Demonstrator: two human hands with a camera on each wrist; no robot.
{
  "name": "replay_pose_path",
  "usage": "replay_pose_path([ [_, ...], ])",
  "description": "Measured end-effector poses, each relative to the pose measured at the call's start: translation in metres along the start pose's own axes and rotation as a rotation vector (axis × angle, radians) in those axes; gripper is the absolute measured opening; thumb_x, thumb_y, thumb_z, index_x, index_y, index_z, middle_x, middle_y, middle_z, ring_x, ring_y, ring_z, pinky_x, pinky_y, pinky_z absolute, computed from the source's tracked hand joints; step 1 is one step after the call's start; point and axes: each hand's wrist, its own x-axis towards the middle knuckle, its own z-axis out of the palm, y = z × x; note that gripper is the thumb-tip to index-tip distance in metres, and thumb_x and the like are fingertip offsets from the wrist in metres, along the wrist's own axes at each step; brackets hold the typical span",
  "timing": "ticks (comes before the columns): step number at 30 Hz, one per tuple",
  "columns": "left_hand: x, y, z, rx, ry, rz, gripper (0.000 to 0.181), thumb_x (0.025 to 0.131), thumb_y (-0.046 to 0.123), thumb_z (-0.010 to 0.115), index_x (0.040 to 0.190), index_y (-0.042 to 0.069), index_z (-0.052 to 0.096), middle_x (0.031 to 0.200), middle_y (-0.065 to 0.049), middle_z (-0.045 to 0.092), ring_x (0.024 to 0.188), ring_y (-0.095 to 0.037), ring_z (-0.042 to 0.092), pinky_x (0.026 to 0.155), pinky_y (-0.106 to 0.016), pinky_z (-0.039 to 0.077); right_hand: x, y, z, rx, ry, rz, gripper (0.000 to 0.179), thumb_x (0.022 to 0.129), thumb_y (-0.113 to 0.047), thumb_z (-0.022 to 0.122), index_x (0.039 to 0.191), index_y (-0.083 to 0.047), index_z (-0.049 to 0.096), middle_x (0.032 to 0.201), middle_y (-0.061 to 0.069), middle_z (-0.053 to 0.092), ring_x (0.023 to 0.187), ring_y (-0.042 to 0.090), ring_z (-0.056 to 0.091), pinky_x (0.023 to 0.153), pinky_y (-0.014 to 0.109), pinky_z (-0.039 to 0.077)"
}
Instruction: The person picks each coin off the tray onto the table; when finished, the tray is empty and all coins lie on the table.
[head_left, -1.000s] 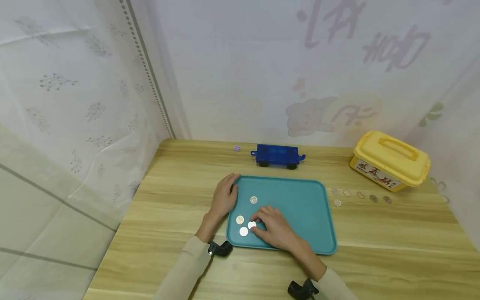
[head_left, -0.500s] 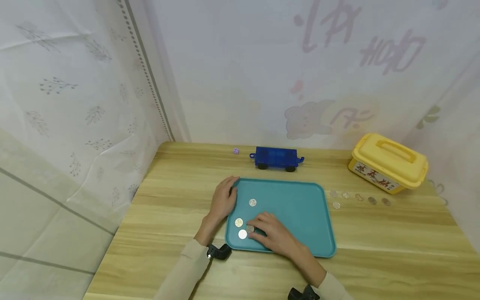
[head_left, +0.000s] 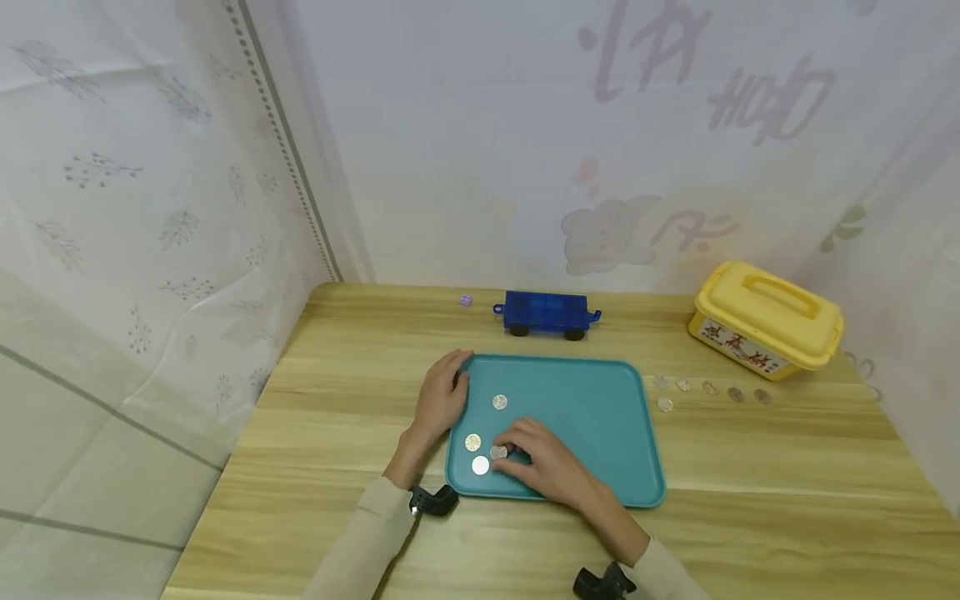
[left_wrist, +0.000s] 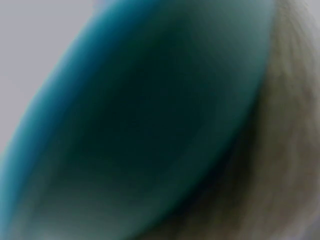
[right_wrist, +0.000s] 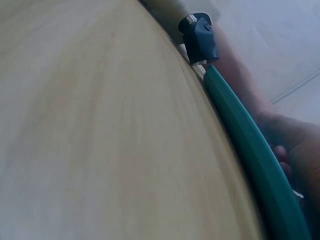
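Observation:
My right hand (head_left: 543, 460) is over the lower left part of the teal tray (head_left: 577, 417), pinching a silvery coin (head_left: 498, 452) between thumb and fingers. Two other coins lie just left of it, a patterned coin (head_left: 472, 442) and a bright coin (head_left: 480, 465). Farther up the tray lies a third loose coin (head_left: 499, 402). At the tray's left rim, my left hand (head_left: 440, 398) holds the edge near the upper corner; some of its fingers are hidden. Blurred teal tray (left_wrist: 140, 120) fills much of the left wrist view. The right wrist view has the tray's side (right_wrist: 250, 145).
Several coins (head_left: 709, 388) lie on the wooden table (head_left: 337, 375) right of the tray. A yellow lidded box (head_left: 767, 318) stands at the back right. Behind the tray are a blue toy wagon (head_left: 545, 312) and a small purple piece (head_left: 466, 300).
The coin at my right fingertips turns from bright to duller as its tilt changes, and it is now pinched. My left hand stays at the tray's rim. The head view shifts slightly.

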Motion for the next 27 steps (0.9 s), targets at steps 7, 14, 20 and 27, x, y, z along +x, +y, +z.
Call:
replay_pose_path([
  [7, 0.001, -0.001, 0.001, -0.005, 0.003, -0.008, 0.038, 0.099, 0.008, 0.053, 0.137, 0.006, 0.059, 0.143, -0.017, 0.056, 0.139, -0.035, 0.047, 0.119, -0.052, 0.035, -0.010, 0.001, -0.022, 0.041, 0.089, 0.104, 0.026, 0.087, -0.029, 0.077, 0.109, -0.014, 0.073, 0.100, -0.011, 0.064, 0.087, 0.004, 0.055, 0.074, 0.022, 0.053],
  [14, 0.001, -0.001, 0.000, -0.012, 0.001, -0.021, 0.039, 0.100, 0.009, 0.053, 0.138, 0.006, 0.058, 0.145, -0.017, 0.055, 0.140, -0.034, 0.046, 0.120, -0.052, 0.033, -0.027, 0.025, -0.047, -0.035, 0.229, 0.073, 0.027, 0.082, -0.015, 0.082, 0.107, -0.011, 0.072, 0.097, -0.007, 0.064, 0.087, 0.006, 0.056, 0.073, 0.024, 0.053],
  [20, 0.000, -0.001, 0.000, -0.010, -0.010, -0.034, 0.039, 0.100, 0.009, 0.053, 0.139, 0.008, 0.058, 0.145, -0.016, 0.055, 0.141, -0.033, 0.045, 0.120, -0.050, 0.033, -0.047, 0.046, -0.072, -0.125, 0.341, 0.126, 0.031, 0.077, -0.006, 0.083, 0.105, -0.010, 0.072, 0.093, -0.006, 0.063, 0.086, 0.008, 0.053, 0.073, 0.025, 0.048],
  [27, -0.001, 0.000, 0.001, -0.019, -0.009, -0.034, 0.039, 0.099, 0.009, 0.054, 0.138, 0.007, 0.058, 0.145, -0.016, 0.054, 0.141, -0.033, 0.045, 0.120, -0.051, 0.033, -0.068, 0.062, -0.097, -0.147, 0.396, 0.219, 0.032, 0.077, -0.001, 0.082, 0.106, -0.007, 0.072, 0.094, -0.004, 0.062, 0.086, 0.007, 0.052, 0.073, 0.015, 0.044],
])
